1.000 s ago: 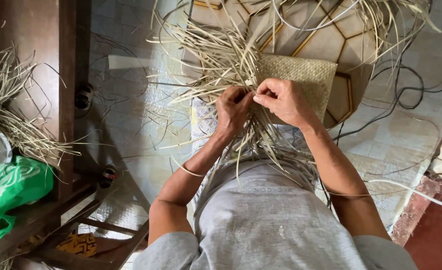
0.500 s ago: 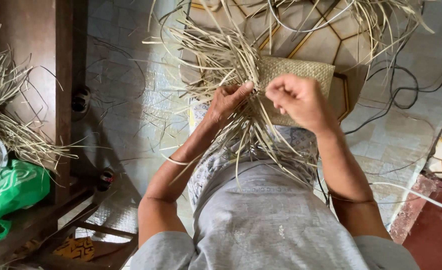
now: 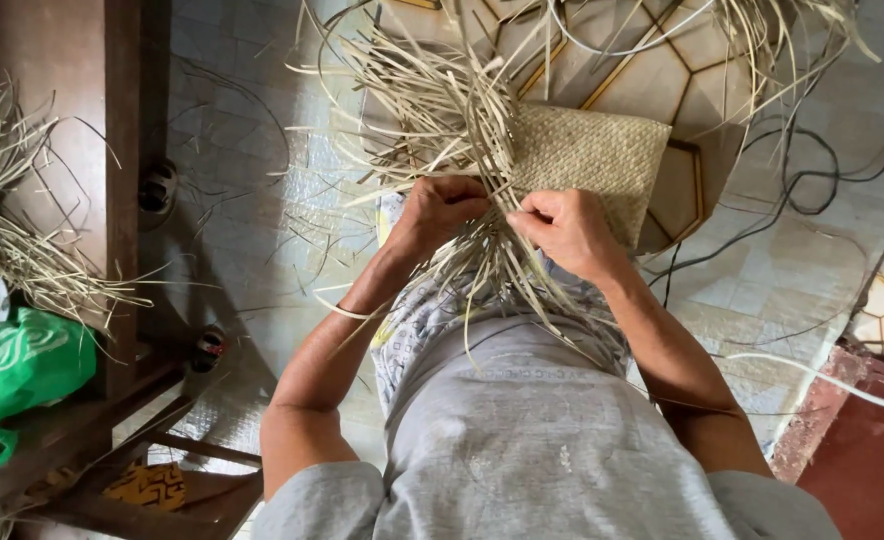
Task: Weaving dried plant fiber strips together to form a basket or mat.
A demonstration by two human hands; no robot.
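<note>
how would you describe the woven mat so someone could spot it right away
Look just past the two hands, above the grey shirt. The woven mat lies there over the patterned floor. Unlike the loose strips splaying beside it, it is a flat, tight, tan rectangle.

Woven mat [image 3: 592, 160]: pale straw-coloured panel of flat plaited strips, tight chequer weave, roughly rectangular; lies flat toward the far centre-right, its near-left corner under the hands; finished portion to the right, unfinished edge to the left.

Loose strips [image 3: 432, 100]: long, narrow, pale dry fibre strands continuing from the mat's unfinished left edge; fan out in a tangled spray to the far left and upward; a further bundle trails toward the near side across the lap, between the two forearms; some strands curl, several are pinched at the weaving edge.
</note>
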